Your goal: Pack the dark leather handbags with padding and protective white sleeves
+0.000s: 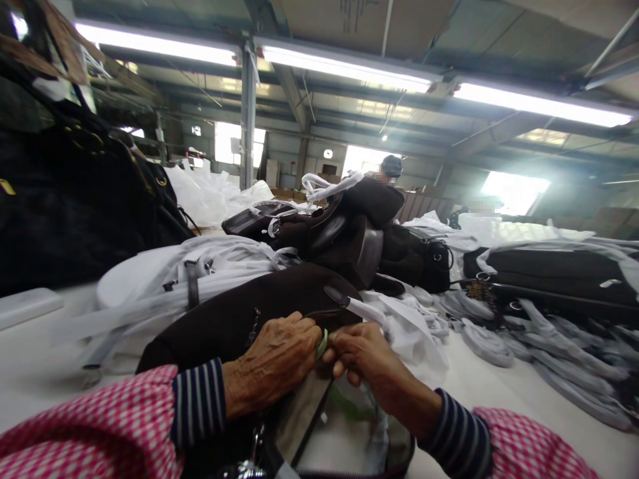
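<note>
My left hand is closed over the near side of a dark brown bag, with a thin pale-green strip at its fingertips. Beside it, the fingers of my right hand are pinched close to the strip; whatever they hold is too small to make out. Below both hands lies an opened part of the bag, a mesh-like see-through panel with dark edging and a zip along the bottom. A short dark chain lies on the bag, left of my hands. Metal hardware shows at the lower edge.
Dark bags are piled just beyond my hands, with wrapped white straps to their left. A large black bag rises at far left. More wrapped straps and a black bag lie right. A person is behind the pile.
</note>
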Motion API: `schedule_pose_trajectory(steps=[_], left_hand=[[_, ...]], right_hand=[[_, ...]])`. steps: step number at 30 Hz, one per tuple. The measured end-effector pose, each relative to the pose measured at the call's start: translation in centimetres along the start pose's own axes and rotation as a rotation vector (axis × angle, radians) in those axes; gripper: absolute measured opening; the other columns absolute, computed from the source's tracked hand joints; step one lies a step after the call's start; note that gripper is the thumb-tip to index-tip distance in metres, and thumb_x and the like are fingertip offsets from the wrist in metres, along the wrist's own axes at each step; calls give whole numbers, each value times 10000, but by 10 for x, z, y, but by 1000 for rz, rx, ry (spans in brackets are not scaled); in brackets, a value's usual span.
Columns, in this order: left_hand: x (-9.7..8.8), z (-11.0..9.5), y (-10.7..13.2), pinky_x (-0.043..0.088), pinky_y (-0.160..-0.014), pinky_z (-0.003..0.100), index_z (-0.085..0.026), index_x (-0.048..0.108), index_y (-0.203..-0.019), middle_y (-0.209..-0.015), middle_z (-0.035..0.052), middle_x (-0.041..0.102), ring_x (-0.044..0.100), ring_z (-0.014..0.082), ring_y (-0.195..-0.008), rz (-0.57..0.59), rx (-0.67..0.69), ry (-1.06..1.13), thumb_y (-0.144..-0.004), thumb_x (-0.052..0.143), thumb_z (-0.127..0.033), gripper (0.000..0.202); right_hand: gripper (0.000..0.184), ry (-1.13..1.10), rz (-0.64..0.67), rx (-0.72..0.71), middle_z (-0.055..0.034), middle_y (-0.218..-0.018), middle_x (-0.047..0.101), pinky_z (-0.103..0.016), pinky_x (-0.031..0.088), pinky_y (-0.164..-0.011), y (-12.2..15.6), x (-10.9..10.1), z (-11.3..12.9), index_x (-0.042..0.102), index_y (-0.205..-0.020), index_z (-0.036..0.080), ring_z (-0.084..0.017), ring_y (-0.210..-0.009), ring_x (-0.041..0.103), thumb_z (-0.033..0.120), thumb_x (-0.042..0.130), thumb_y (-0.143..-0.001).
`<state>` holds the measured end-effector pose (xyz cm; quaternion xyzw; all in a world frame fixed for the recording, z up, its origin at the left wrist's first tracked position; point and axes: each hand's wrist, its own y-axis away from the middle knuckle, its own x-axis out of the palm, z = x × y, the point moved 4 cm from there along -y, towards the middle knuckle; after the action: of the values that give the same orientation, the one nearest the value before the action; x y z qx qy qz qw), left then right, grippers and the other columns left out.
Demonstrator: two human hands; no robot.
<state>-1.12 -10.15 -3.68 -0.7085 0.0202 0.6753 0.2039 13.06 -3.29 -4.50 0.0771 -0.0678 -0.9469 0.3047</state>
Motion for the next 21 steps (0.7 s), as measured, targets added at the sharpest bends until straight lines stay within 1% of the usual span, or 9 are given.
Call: schedule_pose_trajectory(steps=[3, 5, 7, 10, 12, 14, 16, 19, 21], left_hand=[[-1, 1, -2, 522, -757, 395, -198, 567, -923, -953, 54, 654, 621, 261, -883, 8, -17, -3, -1016, 495, -237, 123], [-1, 0, -3, 518, -753, 381, -195, 566, -917, -957, 58, 659, 621, 258, -889, 28, -27, -19, -1006, 510, -229, 110], [1, 0, -4, 517, -752, 375, -193, 569, -919, -963, 62, 664, 620, 259, -899, 41, -29, -33, -990, 522, -216, 88], [4, -2, -4, 530, -769, 398, -191, 575, -923, -971, 65, 662, 621, 272, -915, 52, -35, -34, -967, 535, -210, 62], [4, -3, -3, 541, -783, 418, -191, 581, -928, -978, 64, 660, 625, 281, -929, 55, -45, -31, -968, 534, -214, 66], [1, -3, -2, 549, -801, 430, -190, 583, -939, -990, 64, 661, 630, 284, -944, 55, -51, -29, -987, 515, -210, 86], [-3, -4, -1, 554, -812, 431, -189, 581, -937, -990, 61, 663, 632, 277, -943, 66, -51, -14, -1009, 487, -206, 120], [-5, -4, 0, 558, -811, 424, -190, 574, -924, -986, 53, 662, 631, 266, -925, 76, -51, 13, -1015, 482, -206, 130], [-2, -5, -1, 560, -814, 435, -190, 572, -931, -995, 59, 659, 628, 274, -933, 65, -39, -3, -993, 492, -190, 101]], right_hand=[[209, 118, 29, -48, -89, -660, 720, -170, 291, -352, -2, 4, -8, 693, -679, 103, -106, -445, 573, 240, 536, -696], [227, 154, 51, -74, -58, -610, 693, -172, 311, -359, -1, 6, -11, 716, -726, 110, -113, -451, 562, 231, 535, -661], [247, 146, 104, -83, -33, -615, 680, -173, 353, -370, 2, 9, -10, 724, -776, 122, -122, -486, 568, 235, 563, -626], [207, 130, 192, -89, -26, -689, 677, -175, 408, -384, 8, 11, -7, 693, -753, 135, -130, -550, 583, 239, 618, -590], [180, 132, 206, -113, -34, -707, 673, -176, 418, -389, 10, 11, -6, 673, -735, 136, -134, -568, 596, 281, 642, -632], [227, 123, 181, -129, -36, -658, 658, -176, 405, -381, 8, 9, -7, 667, -738, 132, -131, -532, 593, 353, 626, -708], [277, 110, 158, -111, -38, -620, 653, -175, 374, -362, 3, 6, -11, 661, -737, 126, -120, -472, 576, 394, 599, -765], [268, 146, 142, -27, -60, -654, 688, -173, 320, -338, -5, 3, -17, 635, -703, 128, -98, -420, 551, 368, 609, -820], [218, 208, 134, 31, -47, -633, 684, -173, 295, -333, -8, 2, -17, 623, -685, 136, -85, -394, 522, 292, 619, -837]])
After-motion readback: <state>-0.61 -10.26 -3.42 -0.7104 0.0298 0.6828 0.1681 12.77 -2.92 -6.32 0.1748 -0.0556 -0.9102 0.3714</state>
